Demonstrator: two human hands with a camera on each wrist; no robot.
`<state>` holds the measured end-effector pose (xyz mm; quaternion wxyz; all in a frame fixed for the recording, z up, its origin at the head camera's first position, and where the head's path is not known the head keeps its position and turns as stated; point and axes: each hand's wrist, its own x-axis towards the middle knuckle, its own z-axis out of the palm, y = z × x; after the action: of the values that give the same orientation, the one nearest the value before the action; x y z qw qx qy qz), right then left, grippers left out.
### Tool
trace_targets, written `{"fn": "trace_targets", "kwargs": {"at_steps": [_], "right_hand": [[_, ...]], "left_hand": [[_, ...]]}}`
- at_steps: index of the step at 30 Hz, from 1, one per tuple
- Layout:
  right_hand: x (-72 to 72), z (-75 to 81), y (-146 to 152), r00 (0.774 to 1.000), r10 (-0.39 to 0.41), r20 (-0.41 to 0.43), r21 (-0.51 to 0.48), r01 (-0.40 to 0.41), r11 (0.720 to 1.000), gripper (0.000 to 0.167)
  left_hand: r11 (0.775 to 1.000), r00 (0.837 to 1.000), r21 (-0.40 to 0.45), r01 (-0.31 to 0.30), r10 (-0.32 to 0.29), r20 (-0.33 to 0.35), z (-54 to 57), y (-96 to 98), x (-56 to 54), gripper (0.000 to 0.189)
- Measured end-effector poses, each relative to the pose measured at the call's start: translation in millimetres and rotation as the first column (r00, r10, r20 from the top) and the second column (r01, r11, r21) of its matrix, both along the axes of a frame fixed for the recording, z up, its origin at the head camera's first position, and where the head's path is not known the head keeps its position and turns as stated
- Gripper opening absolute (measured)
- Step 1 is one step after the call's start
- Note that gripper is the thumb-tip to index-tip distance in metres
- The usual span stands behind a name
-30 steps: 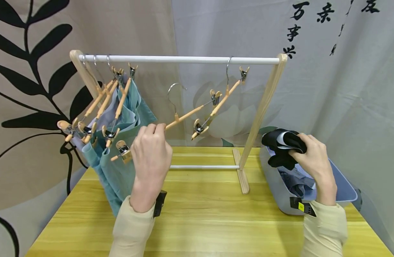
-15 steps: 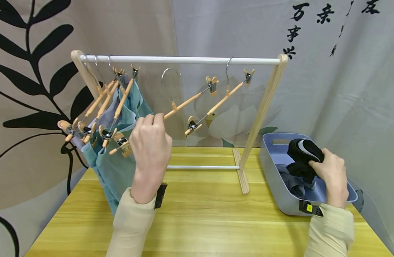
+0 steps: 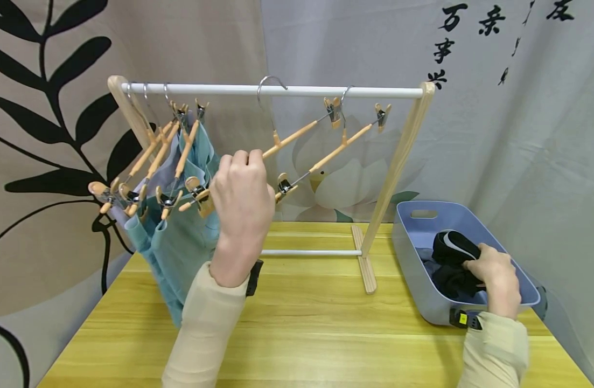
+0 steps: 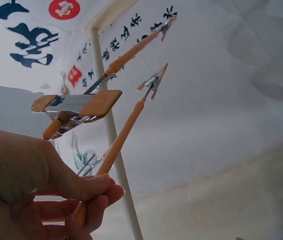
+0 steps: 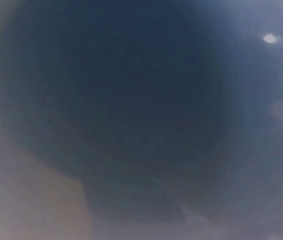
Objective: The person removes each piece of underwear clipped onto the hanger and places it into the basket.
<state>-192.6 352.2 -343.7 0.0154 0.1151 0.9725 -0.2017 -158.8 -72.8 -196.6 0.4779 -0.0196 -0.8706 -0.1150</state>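
In the head view my left hand (image 3: 243,210) grips the wooden bar of a clip hanger (image 3: 294,139). The hanger's metal hook overlaps the white rail (image 3: 209,90); whether it bears on it I cannot tell. Thumb and fingers pinch this bar (image 4: 124,135) in the left wrist view; no cloth shows in the clip beyond. Low in the blue-grey basket (image 3: 413,280), my right hand (image 3: 497,275) holds a folded black garment (image 3: 454,272) with a pale edge. Its fingertips are partly hidden by the cloth. The right wrist view is dark and blurred.
Several clip hangers (image 3: 158,153) crowd the rail's left end, with teal trousers (image 3: 180,253) and a lilac cloth hanging there. Another clip hanger (image 3: 345,143) hangs near the right post (image 3: 396,167). Dark blue-grey cloth (image 3: 425,254) lies in the basket. The rack stands on a wooden table (image 3: 301,323).
My left hand has raised the hanger, bringing its hook up to the rail. My right hand has carried the black garment from the basket's left side rightward and down into it.
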Motion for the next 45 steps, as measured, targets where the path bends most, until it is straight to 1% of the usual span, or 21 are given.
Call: {"fn": "trace_targets", "kwargs": {"at_steps": [3,6,9,14,20,23,26,29,32,35,37,39,41,45], "right_hand": [[-0.2,-1.1,-2,0.999,0.006,0.05,-0.022,-0.005,1.0,0.049],[-0.1,-1.9,-4,0.997,0.011,0.083,-0.047,-0.007,0.999,0.052],[0.2,-3.7,-5,0.996,0.025,0.085,-0.063,-0.02,0.998,0.051],[-0.1,-6.1,-8,0.996,0.041,0.079,-0.064,-0.036,0.997,0.048],[-0.2,-3.2,-10,0.992,0.041,0.121,-0.057,-0.034,0.998,0.056],[0.2,0.0,-12,0.99,0.038,0.136,-0.036,-0.033,0.999,0.057],[-0.1,2.5,-16,0.991,0.048,0.122,0.004,-0.049,0.999,0.055],[-0.3,4.7,-22,0.994,0.059,0.094,0.043,-0.063,0.997,0.049],[1.5,8.3,-30,0.996,0.06,0.061,0.064,-0.063,0.996,0.046],[5.6,13.2,-38,0.999,0.04,-0.001,0.08,-0.04,0.996,0.042],[7.6,17.0,-45,0.998,0.017,-0.061,0.093,-0.012,0.996,0.041],[8.1,21.3,-51,0.992,0.002,-0.125,0.094,0.009,0.996,0.039],[6.7,26.1,-58,0.98,0.002,-0.198,0.088,0.015,0.996,0.039],[0.1,36.7,-72,0.946,0.038,-0.321,0.03,-0.03,0.999,0.038]], "left_hand": [[1.0,1.0,-0.009,-0.005,0.005,0.031,6.1,3.9,-2.4,0.023],[1.0,0.997,-0.007,-0.01,0.01,0.074,11.7,7.2,-5.4,0.021],[1.0,0.994,-0.003,-0.007,0.007,0.11,15.1,9.9,-8.8,0.02],[1.0,0.99,-0.013,0.002,0.0,0.14,16.6,14.0,-15.1,0.02],[1.0,0.987,-0.023,-0.006,0.009,0.159,17.4,21.0,-19.2,0.022],[1.0,0.988,-0.027,-0.01,0.014,0.153,17.2,24.2,-20.0,0.021],[0.999,0.991,-0.037,-0.017,0.022,0.132,15.5,27.1,-21.0,0.018],[0.998,0.992,-0.053,-0.026,0.032,0.119,13.4,29.6,-22.1,0.015],[0.998,0.991,-0.063,-0.031,0.039,0.128,11.7,31.5,-22.9,0.015],[0.997,0.989,-0.07,-0.031,0.041,0.144,10.7,32.8,-23.2,0.015],[0.997,0.988,-0.073,-0.033,0.044,0.15,10.1,33.5,-23.4,0.016],[0.996,0.987,-0.076,-0.036,0.047,0.152,9.4,33.9,-23.3,0.015],[0.996,0.987,-0.079,-0.039,0.05,0.153,8.8,34.5,-23.1,0.015],[0.995,0.987,-0.087,-0.043,0.056,0.152,7.3,36.1,-22.4,0.016]]}}
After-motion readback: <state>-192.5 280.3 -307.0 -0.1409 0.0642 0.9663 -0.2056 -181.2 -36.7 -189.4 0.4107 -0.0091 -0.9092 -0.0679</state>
